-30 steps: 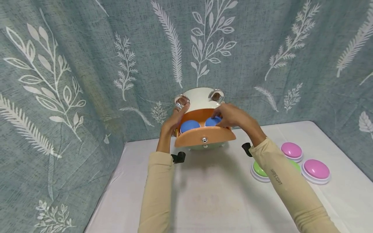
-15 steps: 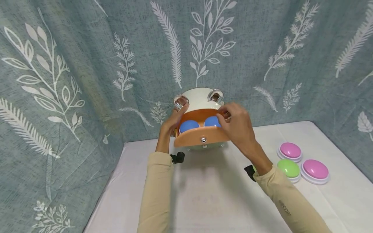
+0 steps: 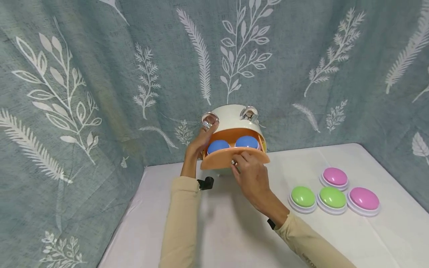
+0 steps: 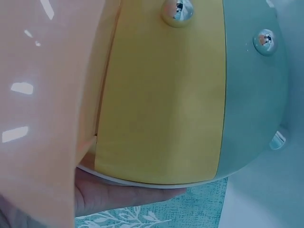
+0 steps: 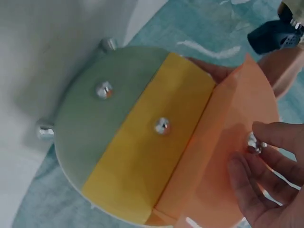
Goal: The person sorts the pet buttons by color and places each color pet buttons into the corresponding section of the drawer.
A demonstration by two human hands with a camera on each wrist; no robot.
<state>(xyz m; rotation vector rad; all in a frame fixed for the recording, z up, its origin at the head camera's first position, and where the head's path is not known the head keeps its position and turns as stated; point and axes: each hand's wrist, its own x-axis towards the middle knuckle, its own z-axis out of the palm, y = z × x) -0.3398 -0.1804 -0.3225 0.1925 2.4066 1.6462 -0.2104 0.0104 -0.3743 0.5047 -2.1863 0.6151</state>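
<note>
A small rounded drawer cabinet (image 3: 229,118) with silver ears stands against the curtain. Its top orange drawer (image 3: 214,159) is pulled out, with two dome-shaped blue push buttons, one left (image 3: 218,145) and one right (image 3: 247,142), inside. Below it, the yellow drawer (image 4: 161,99) and green drawer (image 4: 254,99) are closed. My left hand (image 3: 200,142) holds the cabinet's left side, thumb up by the left ear; a finger lies along the wall in the left wrist view. My right hand (image 3: 253,178) pinches the orange drawer's silver knob (image 5: 253,143) between thumb and fingers.
On the white table (image 3: 241,238), to the right, sit two green buttons, one left (image 3: 303,197) and one right (image 3: 332,197), and two pink buttons, one behind (image 3: 335,176) and one in front (image 3: 364,198). A leaf-patterned curtain (image 3: 161,67) rises behind and beside the table.
My right hand has left the right blue button inside the drawer and moved down and left to the orange drawer's knob. The left hand stays on the cabinet's side.
</note>
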